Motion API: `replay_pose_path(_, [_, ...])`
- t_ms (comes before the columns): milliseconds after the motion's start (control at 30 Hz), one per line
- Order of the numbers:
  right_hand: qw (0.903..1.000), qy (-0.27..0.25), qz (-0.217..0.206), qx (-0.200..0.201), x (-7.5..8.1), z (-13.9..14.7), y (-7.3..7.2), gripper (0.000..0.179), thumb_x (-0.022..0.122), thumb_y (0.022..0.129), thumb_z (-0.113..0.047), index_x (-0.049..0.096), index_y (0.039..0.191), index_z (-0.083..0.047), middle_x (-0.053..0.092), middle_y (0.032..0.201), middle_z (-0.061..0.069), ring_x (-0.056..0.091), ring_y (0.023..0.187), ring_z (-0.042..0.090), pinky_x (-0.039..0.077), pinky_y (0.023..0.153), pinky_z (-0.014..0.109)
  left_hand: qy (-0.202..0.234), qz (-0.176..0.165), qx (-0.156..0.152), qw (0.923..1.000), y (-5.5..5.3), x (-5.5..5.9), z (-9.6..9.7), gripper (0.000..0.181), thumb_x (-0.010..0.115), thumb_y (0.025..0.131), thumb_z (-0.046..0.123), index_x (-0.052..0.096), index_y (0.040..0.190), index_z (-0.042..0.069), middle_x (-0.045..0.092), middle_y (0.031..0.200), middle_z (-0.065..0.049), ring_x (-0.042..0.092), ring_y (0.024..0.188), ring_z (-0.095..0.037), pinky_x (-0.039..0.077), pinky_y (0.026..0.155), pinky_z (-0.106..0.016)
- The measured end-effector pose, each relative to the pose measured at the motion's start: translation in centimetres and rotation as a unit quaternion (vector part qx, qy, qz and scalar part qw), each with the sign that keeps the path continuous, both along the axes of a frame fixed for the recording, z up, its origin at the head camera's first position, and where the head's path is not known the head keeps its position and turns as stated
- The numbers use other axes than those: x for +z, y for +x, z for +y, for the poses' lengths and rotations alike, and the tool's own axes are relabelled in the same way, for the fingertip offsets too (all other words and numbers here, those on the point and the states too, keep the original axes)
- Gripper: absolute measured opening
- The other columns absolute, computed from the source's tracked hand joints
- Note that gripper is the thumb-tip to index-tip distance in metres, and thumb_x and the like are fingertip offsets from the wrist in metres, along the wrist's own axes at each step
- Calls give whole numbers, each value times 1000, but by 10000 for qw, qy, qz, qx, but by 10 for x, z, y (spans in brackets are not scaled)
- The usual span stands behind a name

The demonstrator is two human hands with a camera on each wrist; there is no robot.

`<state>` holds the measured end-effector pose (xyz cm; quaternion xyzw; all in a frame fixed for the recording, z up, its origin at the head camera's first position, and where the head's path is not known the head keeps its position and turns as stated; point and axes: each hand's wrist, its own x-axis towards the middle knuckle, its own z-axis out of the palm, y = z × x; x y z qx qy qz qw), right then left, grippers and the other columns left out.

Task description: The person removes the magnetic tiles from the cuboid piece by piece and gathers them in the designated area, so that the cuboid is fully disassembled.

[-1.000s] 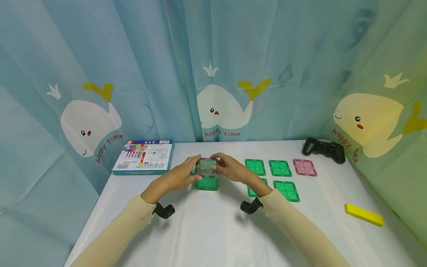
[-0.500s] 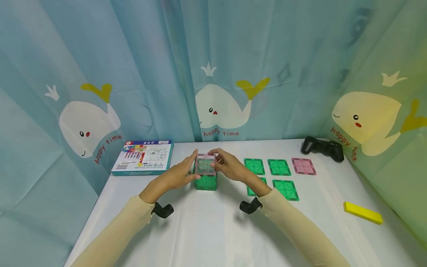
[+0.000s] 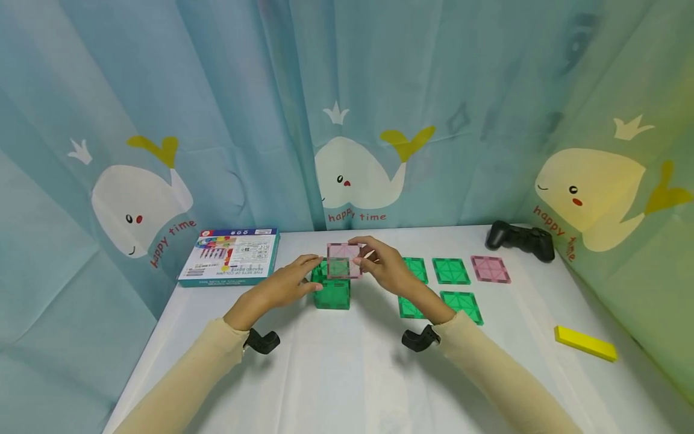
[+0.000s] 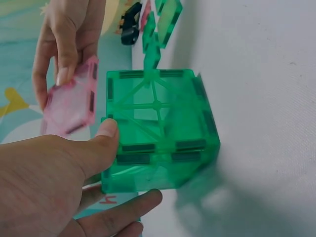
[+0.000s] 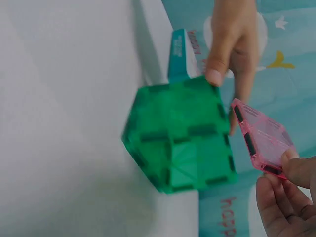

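Observation:
A green box built of see-through square magnetic tiles stands on the table in front of me. My left hand rests at its left side, thumb touching an edge and fingers fairly straight; part of them is hidden behind the box in the right wrist view. My right hand pinches a pink magnetic tile by its right edge between thumb and fingers. The tile is tilted and held behind and above the box, apart from it in both wrist views.
Several green tiles and another pink tile lie flat on the right. Behind them sits a black game controller, with a yellow block at the far right. A flat printed box lies back left. A whale-print curtain closes off the back.
The pink tile has risen from the top of the green box and shifted right with my right hand. My left hand stays beside the box, its fingers lower and off the tile.

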<state>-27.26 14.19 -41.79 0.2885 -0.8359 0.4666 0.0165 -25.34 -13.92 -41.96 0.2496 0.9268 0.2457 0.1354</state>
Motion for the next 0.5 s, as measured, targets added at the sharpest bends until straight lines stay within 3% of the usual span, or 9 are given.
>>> replay_pose_path(100, [9999, 75, 39, -150, 6, 18, 2, 41, 65, 106, -7, 59, 146, -8, 64, 108, 16, 72, 84, 29, 57, 70, 32, 13, 10, -37, 10000, 0, 0, 1, 72, 58, 110, 36, 25, 169, 9, 21, 175, -13, 38, 154, -39, 36, 122, -60])
replay_pose_path(333, [9987, 317, -114, -383, 10, 75, 9, 40, 62, 108, -9, 59, 147, -7, 60, 111, 18, 71, 82, 31, 59, 71, 35, 22, -23, -53, 10000, 2, 2, -1, 76, 60, 109, 40, 25, 169, 11, 19, 177, -10, 21, 162, -33, 24, 129, -58])
replay_pose_path(500, [9967, 421, -315, -622, 11, 126, 19, 41, 58, 109, -7, 55, 150, -6, 63, 112, 21, 69, 85, 28, 59, 71, 38, 9, -64, -136, 9999, 4, 3, -4, 74, 57, 110, 40, 23, 169, 9, 17, 177, -10, 22, 161, -35, 24, 129, -56])
